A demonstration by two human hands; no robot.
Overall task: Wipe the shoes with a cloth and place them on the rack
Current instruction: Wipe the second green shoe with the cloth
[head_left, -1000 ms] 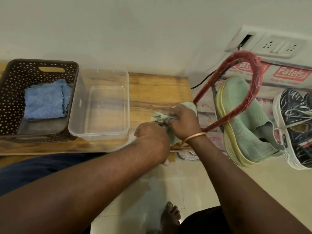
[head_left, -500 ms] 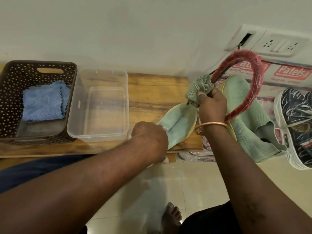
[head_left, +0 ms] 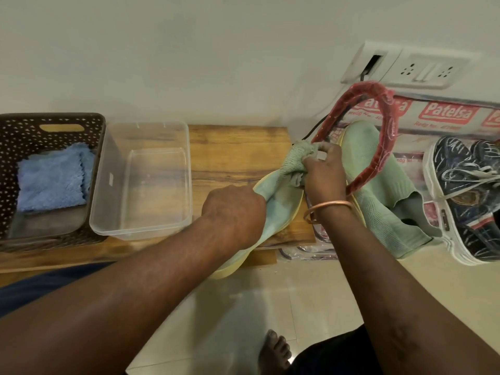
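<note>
Shoe point(head_left: 284, 209), green, lies on counter point(head_left: 238, 147), gripped by L hand point(head_left: 234, 212). Fingers point(head_left: 328, 151) of R hand point(head_left: 324, 177) pinch cloth point(head_left: 293, 161) at toe.

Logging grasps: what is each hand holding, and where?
Left hand grips the green shoe around its middle; right hand pinches the bunched cloth at the shoe's toe.

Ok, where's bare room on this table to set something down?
Bare table lies between the clear tub and the green shoe your left hand holds. Leftward, the tub and brown basket fill it; the rack is crowded.
</note>
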